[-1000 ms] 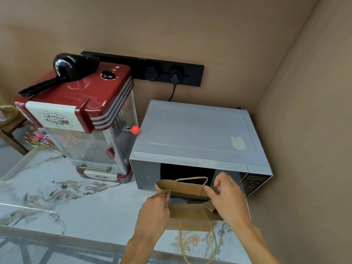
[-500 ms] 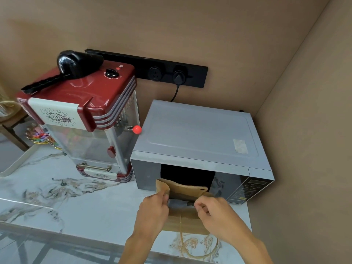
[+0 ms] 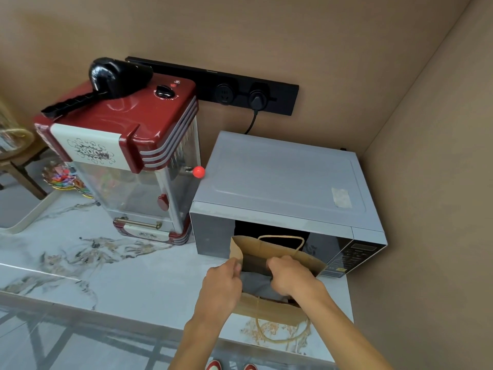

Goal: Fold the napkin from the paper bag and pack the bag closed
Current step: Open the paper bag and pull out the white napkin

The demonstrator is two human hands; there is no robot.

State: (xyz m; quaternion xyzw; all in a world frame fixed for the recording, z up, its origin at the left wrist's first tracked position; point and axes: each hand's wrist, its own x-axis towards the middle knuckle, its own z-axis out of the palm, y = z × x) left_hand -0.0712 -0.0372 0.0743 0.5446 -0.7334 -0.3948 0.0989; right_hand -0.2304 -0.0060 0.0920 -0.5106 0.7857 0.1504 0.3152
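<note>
A brown paper bag point(image 3: 269, 309) with twine handles stands open on the marble counter, right in front of the microwave. A grey napkin point(image 3: 256, 285) shows inside its mouth, partly hidden by my hands. My left hand point(image 3: 222, 284) pinches the bag's left rim and holds the mouth apart. My right hand point(image 3: 289, 276) reaches into the bag with its fingers closed on the grey napkin. One handle loop stands up at the far rim and the other hangs over the counter's front edge.
A silver microwave point(image 3: 282, 177) sits just behind the bag, against the right wall. A red popcorn machine point(image 3: 128, 156) stands to its left. The marble counter point(image 3: 93, 268) stretches to the left. Its front edge lies close below the bag.
My right hand moved from the bag's right rim into the mouth and closed on the grey napkin. My left hand kept hold of the left rim. The bag's mouth is wider.
</note>
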